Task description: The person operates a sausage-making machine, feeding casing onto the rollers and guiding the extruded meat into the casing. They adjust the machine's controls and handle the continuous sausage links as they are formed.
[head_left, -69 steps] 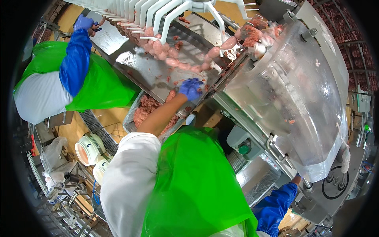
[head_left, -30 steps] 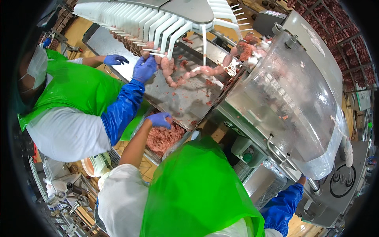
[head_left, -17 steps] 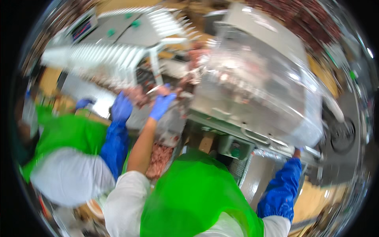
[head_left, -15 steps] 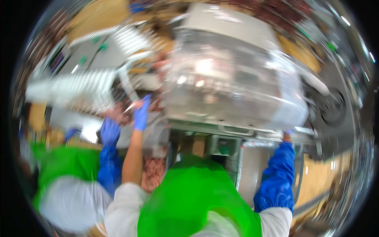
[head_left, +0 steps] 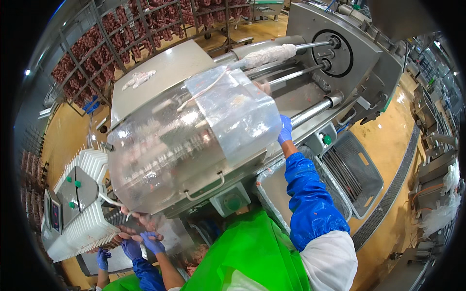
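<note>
My left hand (head_left: 154, 244), in a purple glove, is at the lower left with its fingers closed round a pink sausage link (head_left: 151, 236). More links (head_left: 148, 222) lie just beyond it, by the white finned conveyor (head_left: 92, 228). A strip of white hangs beside the hand; what it is I cannot make out. My right hand (head_left: 285, 130), gloved, with a blue sleeve on the forearm, grips the right edge of the machine's clear plastic cover (head_left: 242, 114); some of its fingertips are hidden. Gathered white casing (head_left: 269, 55) sits on a metal tube beyond the cover.
A co-worker's gloved hands (head_left: 131, 249) are close to my left hand. Racks of hanging sausages (head_left: 141, 26) stand behind. Below my right arm are a steel tub (head_left: 272, 186) and a grey crate (head_left: 357, 172) of rods. A floor drain (head_left: 388, 194) runs at the right.
My view has swung rightward and sharpened, so the machine's tubes and the racks now show. My right hand stays at the cover's edge; my left stays among the sausages.
</note>
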Demonstrator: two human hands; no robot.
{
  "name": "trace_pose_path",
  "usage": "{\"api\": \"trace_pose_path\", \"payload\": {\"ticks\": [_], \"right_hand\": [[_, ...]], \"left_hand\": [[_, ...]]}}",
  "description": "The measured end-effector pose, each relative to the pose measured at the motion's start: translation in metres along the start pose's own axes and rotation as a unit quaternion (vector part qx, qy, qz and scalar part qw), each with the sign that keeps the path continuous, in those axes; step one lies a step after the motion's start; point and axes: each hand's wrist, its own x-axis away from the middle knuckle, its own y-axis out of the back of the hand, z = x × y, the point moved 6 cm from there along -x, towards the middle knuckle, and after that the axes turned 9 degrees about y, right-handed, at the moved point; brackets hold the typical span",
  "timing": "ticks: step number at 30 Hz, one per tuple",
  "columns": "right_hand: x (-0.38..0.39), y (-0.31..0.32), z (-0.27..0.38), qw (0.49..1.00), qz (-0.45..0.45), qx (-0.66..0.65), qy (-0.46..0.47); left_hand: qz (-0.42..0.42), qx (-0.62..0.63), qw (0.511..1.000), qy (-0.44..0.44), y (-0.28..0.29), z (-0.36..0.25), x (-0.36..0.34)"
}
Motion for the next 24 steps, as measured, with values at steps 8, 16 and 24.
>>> {"api": "trace_pose_path", "payload": {"ticks": [8,16,24], "right_hand": [[-0.01,0.026,0.026,0.996,0.084,0.018,-0.038],[-0.014,0.013,0.033,0.998,0.063,0.01,0.008],[-0.011,0.005,0.006,0.989,0.134,0.07,-0.006]], "left_hand": [[0.274,-0.021,0.958,0.083,-0.061,0.0,-0.04],[-0.063,-0.524,0.74,-0.416,-0.055,-0.013,0.007],[0.541,-0.681,0.493,0.023,-0.185,0.085,0.172]]}}
